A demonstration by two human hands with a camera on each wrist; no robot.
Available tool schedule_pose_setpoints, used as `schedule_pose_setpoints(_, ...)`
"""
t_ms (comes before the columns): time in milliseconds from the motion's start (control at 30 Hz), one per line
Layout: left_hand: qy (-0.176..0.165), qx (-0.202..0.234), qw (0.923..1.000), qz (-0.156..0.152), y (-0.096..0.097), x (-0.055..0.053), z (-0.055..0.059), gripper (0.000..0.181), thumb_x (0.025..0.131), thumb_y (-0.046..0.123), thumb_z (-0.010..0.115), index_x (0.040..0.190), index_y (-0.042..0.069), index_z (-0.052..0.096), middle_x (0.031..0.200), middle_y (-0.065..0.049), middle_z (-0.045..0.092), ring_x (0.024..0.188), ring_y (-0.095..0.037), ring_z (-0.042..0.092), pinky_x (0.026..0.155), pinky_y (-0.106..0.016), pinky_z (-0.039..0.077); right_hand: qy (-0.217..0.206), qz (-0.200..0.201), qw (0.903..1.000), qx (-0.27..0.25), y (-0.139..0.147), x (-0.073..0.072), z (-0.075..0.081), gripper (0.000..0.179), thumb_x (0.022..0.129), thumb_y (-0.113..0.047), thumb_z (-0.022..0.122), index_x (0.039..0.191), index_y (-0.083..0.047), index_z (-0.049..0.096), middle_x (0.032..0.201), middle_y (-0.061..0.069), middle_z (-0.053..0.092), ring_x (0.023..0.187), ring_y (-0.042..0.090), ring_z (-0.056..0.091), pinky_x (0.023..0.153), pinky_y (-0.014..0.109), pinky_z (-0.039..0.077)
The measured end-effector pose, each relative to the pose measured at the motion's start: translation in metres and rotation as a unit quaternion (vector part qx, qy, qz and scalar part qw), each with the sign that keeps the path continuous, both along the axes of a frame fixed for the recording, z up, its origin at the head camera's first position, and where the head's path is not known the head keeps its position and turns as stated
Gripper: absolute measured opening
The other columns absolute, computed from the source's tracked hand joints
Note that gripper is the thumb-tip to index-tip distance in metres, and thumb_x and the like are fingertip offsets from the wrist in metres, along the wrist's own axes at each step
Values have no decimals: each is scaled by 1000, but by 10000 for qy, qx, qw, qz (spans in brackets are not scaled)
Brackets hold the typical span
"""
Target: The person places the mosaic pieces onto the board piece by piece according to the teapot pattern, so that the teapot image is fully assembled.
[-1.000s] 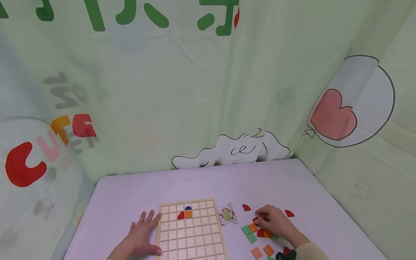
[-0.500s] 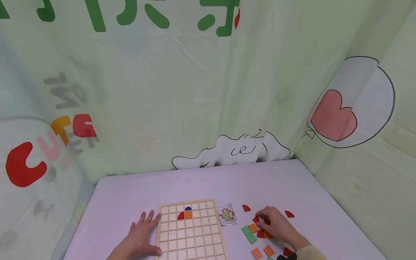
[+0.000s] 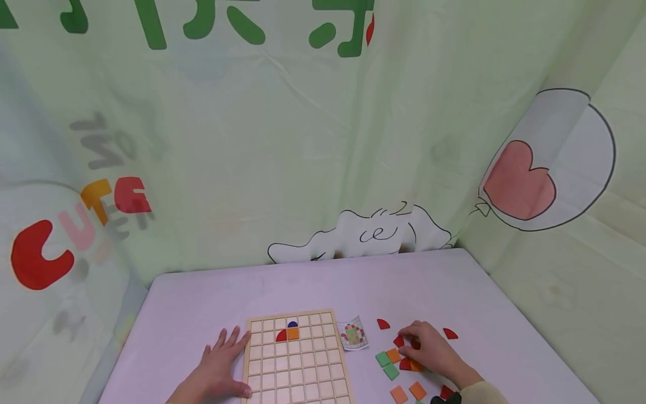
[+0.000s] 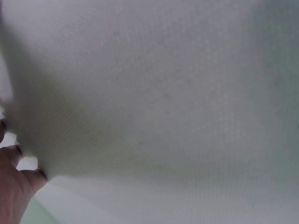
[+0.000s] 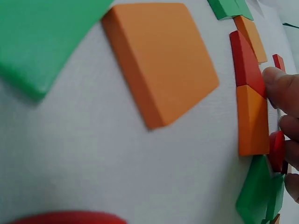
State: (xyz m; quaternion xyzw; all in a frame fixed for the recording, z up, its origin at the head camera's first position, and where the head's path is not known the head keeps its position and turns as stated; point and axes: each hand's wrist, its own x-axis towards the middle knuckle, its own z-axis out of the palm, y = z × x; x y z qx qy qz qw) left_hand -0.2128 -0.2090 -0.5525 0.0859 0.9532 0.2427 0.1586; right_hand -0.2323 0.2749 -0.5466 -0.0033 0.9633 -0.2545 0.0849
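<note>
My left hand (image 3: 217,365) lies with fingers spread along the left edge of the wooden grid board (image 3: 289,363), its thumb and fingertips at the frame. In the left wrist view only part of that hand (image 4: 16,186) shows. A red quarter-circle tile (image 3: 281,336), an orange square tile (image 3: 292,333) and a blue half-round tile (image 3: 292,324) sit in the board's upper cells. My right hand (image 3: 429,348) is over the loose tiles, with a small red tile (image 3: 398,341) between its thumb and index finger. In the right wrist view, the thumb (image 5: 282,91) is beside red and orange tiles.
A pattern card (image 3: 353,334) with a coloured picture lies right of the board. Loose green tiles (image 3: 387,365), orange tiles (image 3: 407,391) and red quarter-circle tiles (image 3: 383,324) lie around my right hand. A printed curtain (image 3: 227,140) encloses the purple-white table (image 3: 202,297).
My right hand has drawn slightly back and its fingers have closed in around the small red tile. The left hand and the board tiles stay put.
</note>
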Motion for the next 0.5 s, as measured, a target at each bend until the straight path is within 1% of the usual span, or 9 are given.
schedule_pose_setpoints(67,9,-7,10000,-8,0,0,-1,125,53,54,96,157,10,40,165,-27,28,152,-58,13,112,-83,13,-4,-36,10000,-74,1,-1,2,32,81,-19,87,110,-12,77,95,-3,65,89,12,56,83,34,60)
schedule_pose_setpoints(200,20,-6,10000,-35,0,0,1,124,54,53,96,157,10,40,165,-27,28,152,-58,13,112,-83,14,103,-9,9997,-240,-2,-3,13,33,82,-19,86,112,-12,76,99,-3,68,95,13,60,88,38,61)
schedule_pose_setpoints(333,56,26,10000,-66,0,1,3,124,55,52,96,157,9,40,165,-27,28,152,-58,13,111,-83,14,361,253,9986,-279,-10,-7,24,32,83,-18,86,113,-12,76,100,-4,69,98,15,62,89,41,60)
schedule_pose_setpoints(500,42,36,10000,-32,-1,1,1,125,54,54,96,157,10,40,165,-27,28,152,-58,13,112,-83,14,550,623,9962,-265,-30,-13,31,30,84,-18,84,113,-12,76,99,-6,69,100,17,63,93,45,58)
